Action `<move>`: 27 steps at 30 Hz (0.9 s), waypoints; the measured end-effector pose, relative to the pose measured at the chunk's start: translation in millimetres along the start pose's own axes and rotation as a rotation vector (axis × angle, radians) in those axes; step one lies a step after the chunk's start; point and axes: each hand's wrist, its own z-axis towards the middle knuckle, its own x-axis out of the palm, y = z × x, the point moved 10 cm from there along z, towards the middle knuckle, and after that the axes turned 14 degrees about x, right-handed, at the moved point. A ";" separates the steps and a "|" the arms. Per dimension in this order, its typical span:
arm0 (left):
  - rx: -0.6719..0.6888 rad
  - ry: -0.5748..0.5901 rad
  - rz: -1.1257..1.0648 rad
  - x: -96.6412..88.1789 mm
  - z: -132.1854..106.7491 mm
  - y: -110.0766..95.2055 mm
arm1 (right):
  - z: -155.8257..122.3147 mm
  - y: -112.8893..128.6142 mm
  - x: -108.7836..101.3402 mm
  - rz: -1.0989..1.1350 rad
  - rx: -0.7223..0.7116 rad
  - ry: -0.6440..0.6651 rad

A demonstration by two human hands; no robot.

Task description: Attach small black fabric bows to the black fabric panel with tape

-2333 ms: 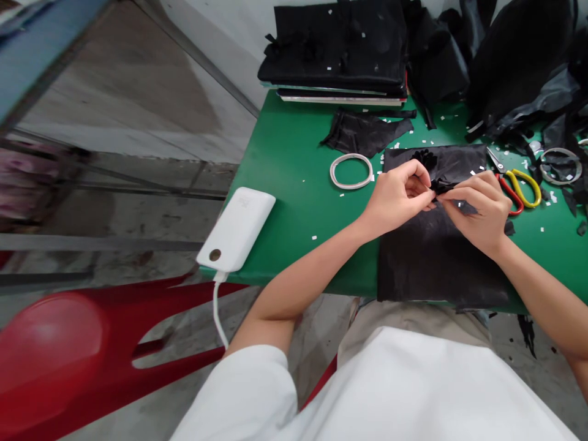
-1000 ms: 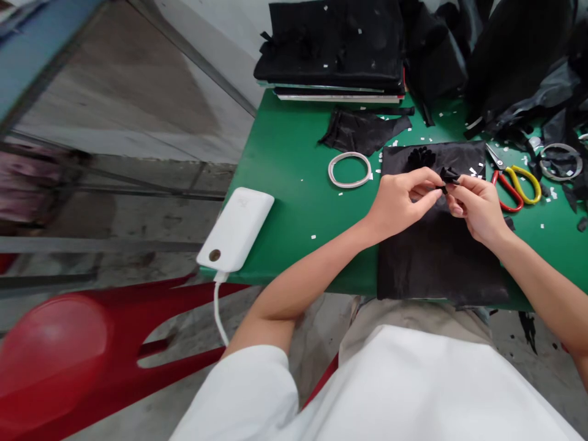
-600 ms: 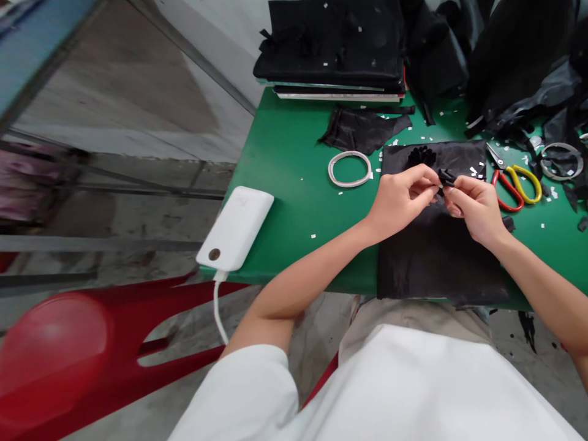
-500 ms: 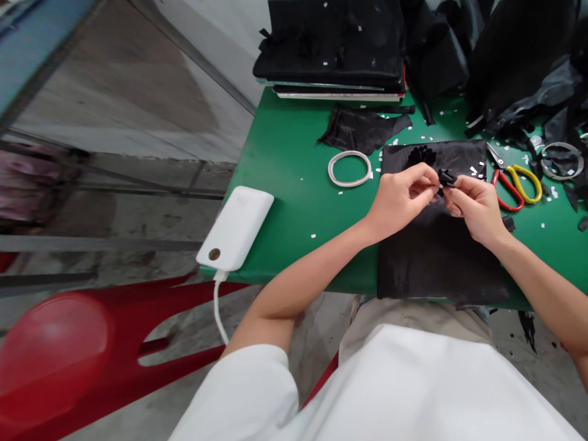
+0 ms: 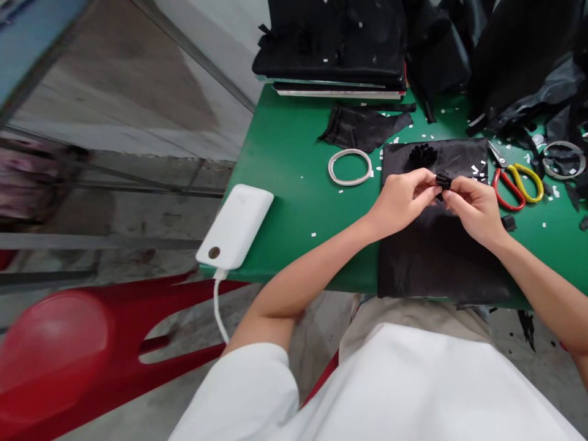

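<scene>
Between my two hands is a small folded piece of black fabric (image 5: 443, 180). My left hand (image 5: 404, 196) pinches its left side, and my right hand (image 5: 475, 208) pinches its right side. The fingers cover most of the piece. Both hands are over a flat black fabric panel (image 5: 427, 263) that reaches the table's front edge. On the panel's upper part, just beyond my fingertips, lies a black ruffled fabric flower (image 5: 421, 155). Small white bits are scattered at the panel's upper right.
Scissors (image 5: 514, 177) with red and yellow handles lie right of the panel. A roll of white tape (image 5: 350, 167) sits left, another roll (image 5: 564, 160) far right. A white power bank (image 5: 236, 226) with a cable lies at the table's left edge. Black fabric stacks (image 5: 331, 43) stand behind.
My hands have drawn slightly closer together around the small black piece, which now looks more pressed and compact. Everything else stays in place.
</scene>
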 end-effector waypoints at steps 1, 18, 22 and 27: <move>-0.010 0.013 -0.012 0.9 0.0 0.4 | -0.2 1.1 0.5 -0.012 -0.011 0.003; 0.032 0.136 0.076 6.6 0.0 -11.1 | -3.7 7.8 0.9 -0.059 -0.062 -0.014; 0.024 0.125 -0.002 7.3 0.4 -10.5 | -1.9 1.3 1.2 0.015 -0.011 0.017; 0.004 0.112 -0.004 7.1 0.5 -7.8 | -0.9 -2.1 2.3 0.062 0.014 0.035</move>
